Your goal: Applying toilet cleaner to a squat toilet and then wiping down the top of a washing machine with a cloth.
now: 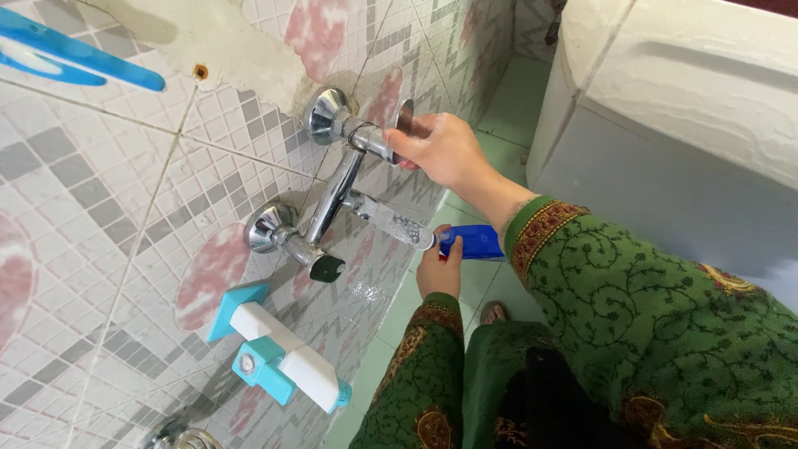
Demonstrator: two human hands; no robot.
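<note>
Fingers of our right hand clamp round the upper tap handle on the chrome mixer, up at twelve o'clock. Our left hand sits lower, fingers wrapped on a blue container held right under the spout, water running into it. Down at eight o'clock on the tiled wall we see a white-and-turquoise plastic tap. Green patterned sleeves fill the five o'clock corner.

A chrome wall tap juts from the tiles; a blue container sits tilted under its spout
</note>
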